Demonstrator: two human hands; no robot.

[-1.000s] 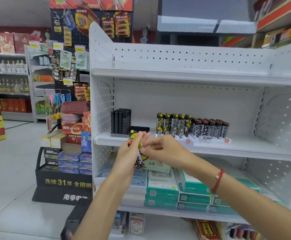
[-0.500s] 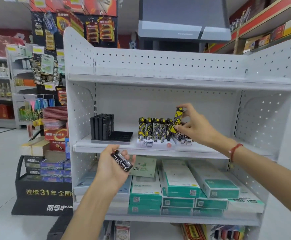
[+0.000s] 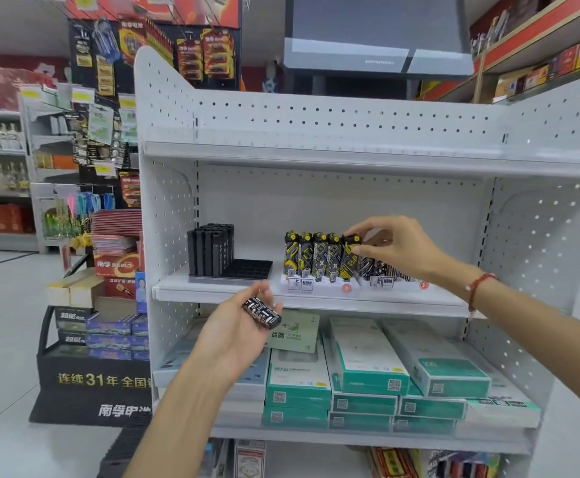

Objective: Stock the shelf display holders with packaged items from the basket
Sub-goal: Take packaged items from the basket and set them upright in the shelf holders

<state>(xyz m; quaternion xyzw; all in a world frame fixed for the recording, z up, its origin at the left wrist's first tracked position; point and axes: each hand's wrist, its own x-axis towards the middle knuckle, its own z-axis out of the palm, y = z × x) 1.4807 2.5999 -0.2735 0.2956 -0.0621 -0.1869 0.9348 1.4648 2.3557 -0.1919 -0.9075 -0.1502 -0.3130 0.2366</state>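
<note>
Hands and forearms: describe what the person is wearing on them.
Both forearms are bare, with no sleeves in view. The right hand has a thin red cord bracelet around its wrist, with a loose end hanging down. The left hand shows no gloves, rings or watch.

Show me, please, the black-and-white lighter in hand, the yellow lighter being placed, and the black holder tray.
black-and-white lighter (image 3: 261,312), head view, patterned side
yellow lighter (image 3: 349,258), head view, body
black holder tray (image 3: 250,269), head view, vacant grid

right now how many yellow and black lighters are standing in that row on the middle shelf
5. Four stand side by side in the white holder, and the fifth yellow lighter, at the row's right end, is pinched by the right hand. Any behind them may be hidden.
</note>
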